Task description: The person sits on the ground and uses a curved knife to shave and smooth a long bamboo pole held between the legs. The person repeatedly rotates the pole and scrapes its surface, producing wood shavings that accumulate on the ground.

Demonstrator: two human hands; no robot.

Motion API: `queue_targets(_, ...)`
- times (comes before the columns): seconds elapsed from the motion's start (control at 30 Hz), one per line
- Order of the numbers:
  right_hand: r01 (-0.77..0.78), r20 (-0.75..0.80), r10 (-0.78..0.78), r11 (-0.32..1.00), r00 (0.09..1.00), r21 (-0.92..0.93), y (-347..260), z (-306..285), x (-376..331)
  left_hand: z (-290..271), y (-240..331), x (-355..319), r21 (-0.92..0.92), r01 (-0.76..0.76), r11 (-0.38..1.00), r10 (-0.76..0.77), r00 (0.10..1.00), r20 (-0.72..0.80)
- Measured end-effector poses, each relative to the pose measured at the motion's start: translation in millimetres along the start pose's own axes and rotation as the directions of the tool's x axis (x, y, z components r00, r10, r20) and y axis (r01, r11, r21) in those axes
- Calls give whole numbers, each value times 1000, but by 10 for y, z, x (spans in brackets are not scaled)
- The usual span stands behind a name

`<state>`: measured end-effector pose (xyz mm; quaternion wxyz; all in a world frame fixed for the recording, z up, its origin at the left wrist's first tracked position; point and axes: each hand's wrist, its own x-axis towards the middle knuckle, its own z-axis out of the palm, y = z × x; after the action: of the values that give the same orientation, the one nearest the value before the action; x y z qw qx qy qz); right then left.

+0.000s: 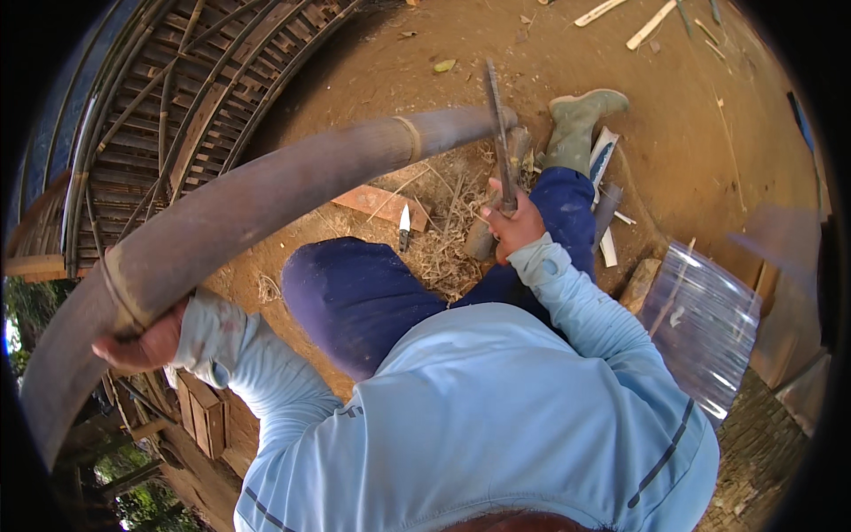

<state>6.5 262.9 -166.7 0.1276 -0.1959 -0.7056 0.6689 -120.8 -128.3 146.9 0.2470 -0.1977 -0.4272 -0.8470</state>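
Across the scene the bamboo pole (266, 191) runs near-left to far-right, left hand (142, 344) clenched under its near part, right hand (514, 226) gripping a long blade (496, 124) at its far end.

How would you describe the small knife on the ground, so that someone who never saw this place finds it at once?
Start from the long grey-brown bamboo pole that the left hand grips and that crosses the picture. Just beyond the person's dark blue knee, on the brown dirt ground by a flat reddish board, lies the small knife. Its pale blade stands out against the dry shavings around it.
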Motion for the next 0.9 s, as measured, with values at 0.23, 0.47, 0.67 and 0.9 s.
queue_targets(0.23, 16, 65, -1, 971, 998, -239, -625, -68, -133, 139, 25, -319, -76, -533, 843, 523, 775, 354)
queue_targets(0.47, 235, 95, -215, 890, 972, -391, -530, -195, 65, 818, -11, -761, -261, -92, 961, 270, 528, 805)
queue_targets(0.67, 297, 105, -280, 843, 954, -449, -694, -379, 106, 1226, -366, -723, -439, 97, 893, 358, 438, 825)
queue_targets(0.9, 283, 108, -261, 878, 959, -387, -679, -315, 304, 1370, -438, -669, -479, 144, 866, 386, 415, 824)
